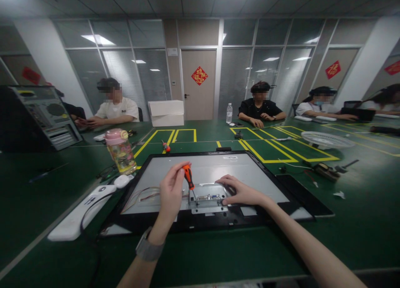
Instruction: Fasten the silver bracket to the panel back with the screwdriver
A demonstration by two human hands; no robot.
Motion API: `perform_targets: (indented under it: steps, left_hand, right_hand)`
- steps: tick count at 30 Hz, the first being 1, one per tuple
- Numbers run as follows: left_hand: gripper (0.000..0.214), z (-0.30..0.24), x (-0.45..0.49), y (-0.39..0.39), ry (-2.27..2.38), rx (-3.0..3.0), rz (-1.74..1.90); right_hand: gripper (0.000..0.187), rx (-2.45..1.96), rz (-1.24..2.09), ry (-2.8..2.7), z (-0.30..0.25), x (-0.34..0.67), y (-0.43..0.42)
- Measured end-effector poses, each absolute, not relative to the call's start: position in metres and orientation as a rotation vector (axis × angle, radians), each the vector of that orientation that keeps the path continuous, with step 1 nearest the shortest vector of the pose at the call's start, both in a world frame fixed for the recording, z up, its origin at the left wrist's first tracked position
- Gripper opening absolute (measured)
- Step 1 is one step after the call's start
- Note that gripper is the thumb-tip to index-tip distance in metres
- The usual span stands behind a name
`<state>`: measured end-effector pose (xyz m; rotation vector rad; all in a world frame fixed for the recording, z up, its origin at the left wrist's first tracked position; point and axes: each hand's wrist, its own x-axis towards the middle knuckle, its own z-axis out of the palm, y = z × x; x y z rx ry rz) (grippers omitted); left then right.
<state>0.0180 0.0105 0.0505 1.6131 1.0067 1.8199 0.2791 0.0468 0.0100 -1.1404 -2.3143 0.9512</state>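
A flat monitor panel (250,171) lies face down on the green table, its grey metal back up and a black frame around it. My left hand (171,192) is closed round an orange-handled screwdriver (188,177), its tip down on a small metal bracket (208,200) near the panel's front edge. My right hand (239,190) rests on the panel beside the bracket, fingers curled and pressing on its right end. Thin coloured wires (140,195) run across the panel to the left of my left hand.
A pink-lidded bottle (120,150), a white mouse (121,181) and a white power strip (79,213) sit left of the panel. A computer case (37,115) stands far left. Small tools (328,170) and a fan grille (326,139) lie to the right. Several people sit across the table.
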Motion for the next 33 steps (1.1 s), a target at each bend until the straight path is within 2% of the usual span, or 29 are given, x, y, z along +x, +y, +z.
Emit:
perform_targets:
  steps: [6,23,29,33]
  left_hand:
    - [0.018,0.0501,0.0176,0.0119,1.007,1.69,1.878]
    - [0.024,0.0506,0.0189,0.0098,1.01,1.572,1.829]
    - [0.017,0.051,0.018,0.0099,1.038,1.646,1.912]
    - [0.024,0.0512,0.0179,0.0094,1.015,1.593,1.858]
  right_hand:
    - [0.076,-1.142,0.96,-2.305,0.01,0.279,0.0465]
    - [0.078,-1.129,0.972,-2.302,0.0097,0.2792,0.0467]
    - [0.076,-1.139,0.965,-2.305,0.0123,0.278,0.0449]
    - [0.077,-1.129,0.945,-2.315,0.0099,0.2792,0.0467]
